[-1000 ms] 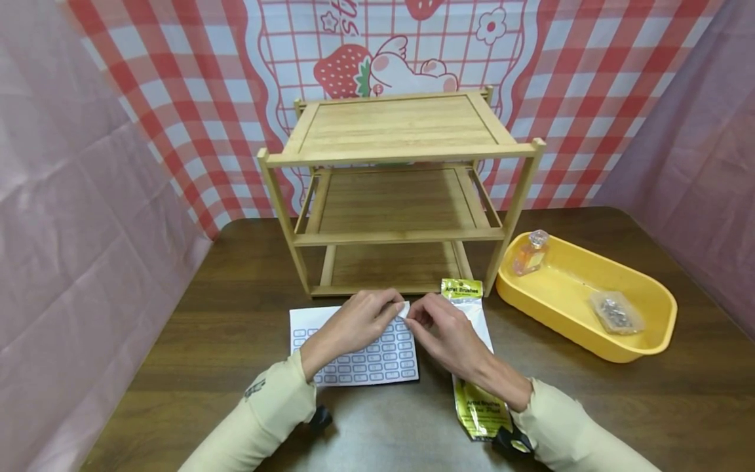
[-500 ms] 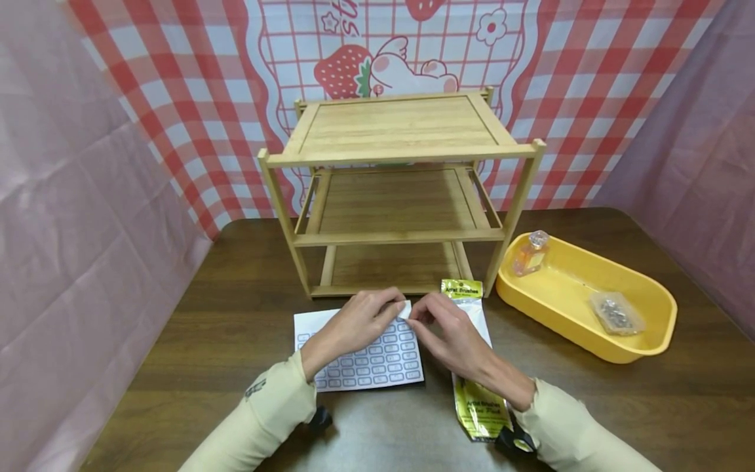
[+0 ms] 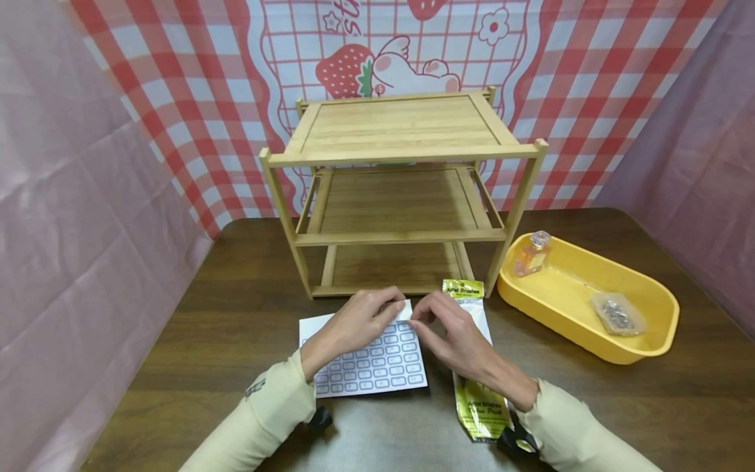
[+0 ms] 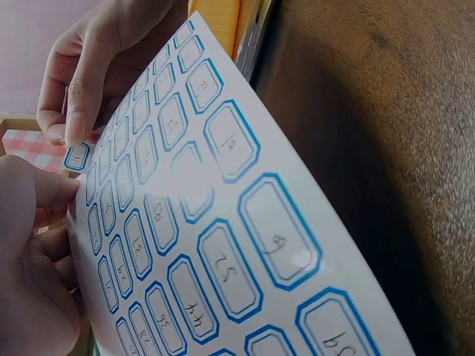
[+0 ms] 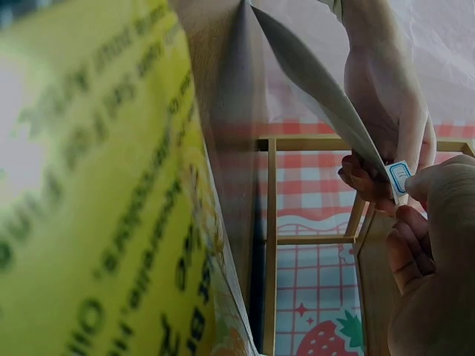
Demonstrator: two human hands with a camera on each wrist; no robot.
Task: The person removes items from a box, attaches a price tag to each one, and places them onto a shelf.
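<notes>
A white sheet (image 3: 371, 367) printed with rows of blue-framed, numbered labels tilts above the table. At its upper edge my left hand (image 3: 356, 321) pinches the sheet between thumb and fingers. My right hand (image 3: 457, 334) is just to the right, at the upper right corner. One small label (image 5: 399, 176) with a blue frame is pinched between the right thumb and finger, standing out from the sheet's edge. In the left wrist view the same label (image 4: 77, 156) shows at the right fingertips, close to the left thumb.
Under the right forearm lies a yellow and white Artist Brushes packet (image 3: 480, 410). A three-tier wooden shelf (image 3: 401, 239) stands behind the hands. To the right, a yellow tray (image 3: 566, 305) holds a perfume bottle (image 3: 532, 254) and a clear packet of small metallic pieces (image 3: 617, 313).
The sheet has shifted slightly right and toward the front of the table, tilting a little. The small label shows less at the fingertips in the head view. Both hands have barely moved.
</notes>
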